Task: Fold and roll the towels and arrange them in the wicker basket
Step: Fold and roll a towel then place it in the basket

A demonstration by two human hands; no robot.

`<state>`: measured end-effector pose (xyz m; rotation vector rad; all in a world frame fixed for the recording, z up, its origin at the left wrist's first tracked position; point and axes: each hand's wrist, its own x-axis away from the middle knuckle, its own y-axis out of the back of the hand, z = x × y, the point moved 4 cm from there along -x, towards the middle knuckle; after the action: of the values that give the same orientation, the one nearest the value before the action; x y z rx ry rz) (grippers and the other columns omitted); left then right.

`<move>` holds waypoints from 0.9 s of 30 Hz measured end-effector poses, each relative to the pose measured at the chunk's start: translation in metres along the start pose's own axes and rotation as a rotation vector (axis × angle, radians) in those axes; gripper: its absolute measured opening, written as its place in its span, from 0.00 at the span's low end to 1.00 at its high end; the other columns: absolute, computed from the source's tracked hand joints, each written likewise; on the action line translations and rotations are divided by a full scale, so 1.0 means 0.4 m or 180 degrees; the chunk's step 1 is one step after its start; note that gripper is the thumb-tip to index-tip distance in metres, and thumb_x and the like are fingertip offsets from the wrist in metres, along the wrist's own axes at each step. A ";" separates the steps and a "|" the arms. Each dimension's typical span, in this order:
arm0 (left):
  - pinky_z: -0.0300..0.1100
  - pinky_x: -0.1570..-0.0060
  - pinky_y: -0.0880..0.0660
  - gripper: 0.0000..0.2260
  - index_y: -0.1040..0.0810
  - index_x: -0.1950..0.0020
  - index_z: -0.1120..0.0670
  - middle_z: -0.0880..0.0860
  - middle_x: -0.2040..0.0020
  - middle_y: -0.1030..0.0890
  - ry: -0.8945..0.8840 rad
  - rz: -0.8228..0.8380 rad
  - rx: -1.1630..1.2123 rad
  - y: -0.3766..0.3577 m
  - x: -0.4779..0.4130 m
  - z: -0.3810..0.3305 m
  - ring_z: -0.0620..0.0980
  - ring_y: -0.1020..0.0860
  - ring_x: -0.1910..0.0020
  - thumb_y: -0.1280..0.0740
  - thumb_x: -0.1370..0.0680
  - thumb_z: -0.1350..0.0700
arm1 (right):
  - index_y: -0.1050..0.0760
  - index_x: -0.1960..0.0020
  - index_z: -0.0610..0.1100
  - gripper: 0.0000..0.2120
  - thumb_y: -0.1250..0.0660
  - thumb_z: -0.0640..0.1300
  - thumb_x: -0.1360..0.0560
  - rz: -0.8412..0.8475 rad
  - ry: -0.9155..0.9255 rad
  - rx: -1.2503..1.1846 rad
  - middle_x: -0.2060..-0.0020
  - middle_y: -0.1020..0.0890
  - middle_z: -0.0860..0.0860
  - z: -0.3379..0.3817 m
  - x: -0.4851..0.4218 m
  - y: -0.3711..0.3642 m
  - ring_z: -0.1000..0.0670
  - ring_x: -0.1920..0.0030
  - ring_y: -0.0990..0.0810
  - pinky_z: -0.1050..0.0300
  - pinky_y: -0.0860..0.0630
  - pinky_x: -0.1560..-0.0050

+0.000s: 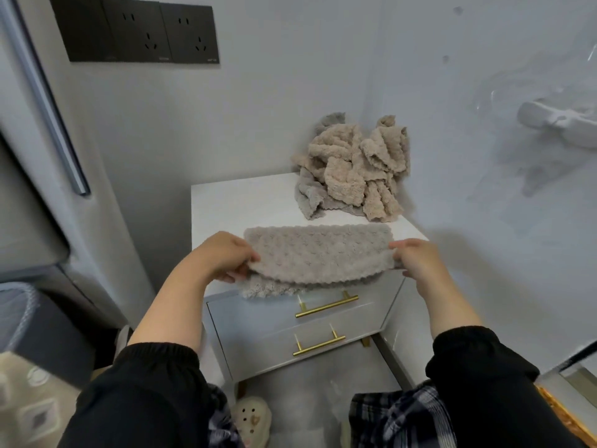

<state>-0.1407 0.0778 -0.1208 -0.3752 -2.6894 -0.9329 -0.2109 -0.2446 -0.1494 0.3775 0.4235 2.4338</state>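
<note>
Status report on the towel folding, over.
Left grip and right grip each pinch an end of the grey towel, folded over, above the cabinet front. Behind, unfolded towel pile at cabinet's back right. No wicker basket in view.

hands [226,255] [418,261]: 2 | held towel [318,253]: 1 | towel heap [352,171]: 1 | drawers [258,313] [271,357]: 2

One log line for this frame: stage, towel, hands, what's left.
stage: folding | towel: doubled over, held over cabinet front | left hand: pinches one end | right hand: pinches other end | towel pile: crumpled behind
</note>
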 end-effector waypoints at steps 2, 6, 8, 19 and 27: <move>0.40 0.64 0.25 0.09 0.16 0.58 0.57 0.53 0.68 0.21 -0.0006 -0.0050 -0.0674 -0.006 0.004 0.000 0.50 0.26 0.70 0.36 0.23 0.61 | 0.24 0.60 0.42 0.09 0.41 0.35 0.25 0.0242 0.0085 0.0829 0.62 0.23 0.45 -0.017 0.002 -0.009 0.43 0.57 0.24 0.59 0.36 0.68; 0.41 0.65 0.27 0.11 0.17 0.58 0.58 0.55 0.63 0.18 -0.0490 -0.0806 -0.1481 -0.020 -0.001 -0.038 0.52 0.24 0.68 0.37 0.24 0.57 | 0.22 0.47 0.40 0.11 0.41 0.37 0.26 -0.0269 0.0554 0.1885 0.48 0.24 0.41 -0.001 0.029 -0.010 0.39 0.45 0.25 0.54 0.27 0.52; 0.45 0.54 0.25 0.11 0.19 0.47 0.57 0.56 0.49 0.18 -0.0930 -0.0903 -0.1638 -0.056 -0.008 -0.059 0.54 0.22 0.53 0.38 0.22 0.54 | 0.25 0.39 0.40 0.15 0.40 0.38 0.24 -0.0441 0.1122 0.1873 0.41 0.27 0.41 0.031 0.051 -0.034 0.40 0.40 0.28 0.51 0.29 0.44; 0.57 0.26 0.49 0.24 0.50 0.22 0.49 0.49 0.21 0.52 -0.0762 0.0016 -0.2402 -0.140 -0.113 -0.014 0.51 0.54 0.22 0.56 0.17 0.44 | 0.29 0.33 0.42 0.19 0.47 0.50 0.18 0.0555 0.2072 0.2666 0.37 0.25 0.45 0.042 0.030 -0.212 0.43 0.36 0.29 0.49 0.33 0.37; 0.60 0.27 0.52 0.23 0.52 0.21 0.48 0.49 0.21 0.54 -0.1010 -0.0617 -0.2457 -0.119 -0.181 0.008 0.51 0.56 0.22 0.57 0.17 0.46 | 0.43 0.24 0.45 0.25 0.52 0.54 0.18 0.0664 0.1874 0.2908 0.24 0.43 0.46 0.061 -0.012 -0.274 0.46 0.23 0.48 0.43 0.50 0.25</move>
<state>-0.0895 0.0326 -0.1739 -0.4379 -2.5394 -2.1245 -0.1397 -0.1605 -0.1705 0.0497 1.8406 2.3703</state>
